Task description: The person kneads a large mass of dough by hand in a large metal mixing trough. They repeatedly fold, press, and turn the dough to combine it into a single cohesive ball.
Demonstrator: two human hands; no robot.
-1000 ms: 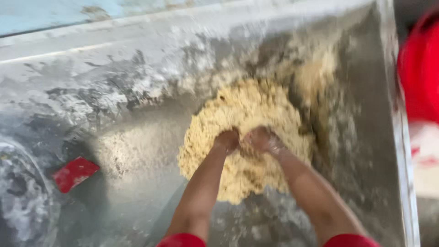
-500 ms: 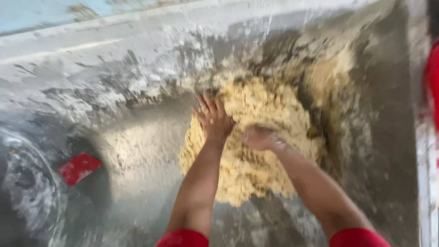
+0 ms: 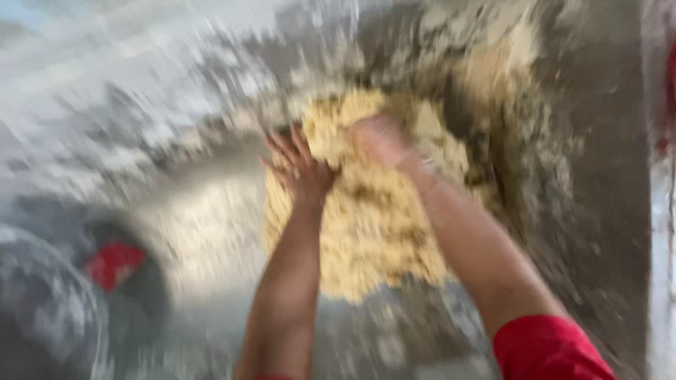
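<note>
A big mound of pale yellow crumbly dough point(image 3: 373, 218) lies in the bottom of a floury metal trough point(image 3: 176, 134). My left hand point(image 3: 299, 165) rests flat on the dough's left edge, fingers spread. My right hand point(image 3: 380, 139) presses into the top of the mound with fingers curled into the dough. Both forearms reach in from the bottom edge, and a red sleeve point(image 3: 553, 348) covers my right upper arm. The frame is blurred by motion.
A red object point(image 3: 113, 264) lies at the lower left beside a round floury metal bowl point(image 3: 42, 309). Dough smears coat the trough's far right wall point(image 3: 507, 63). The trough's right rim point(image 3: 658, 211) borders something red at the edge.
The view has swung closer and blurred. My left hand slid from the mound's top left down to its left edge. My right hand moved up onto the top of the dough.
</note>
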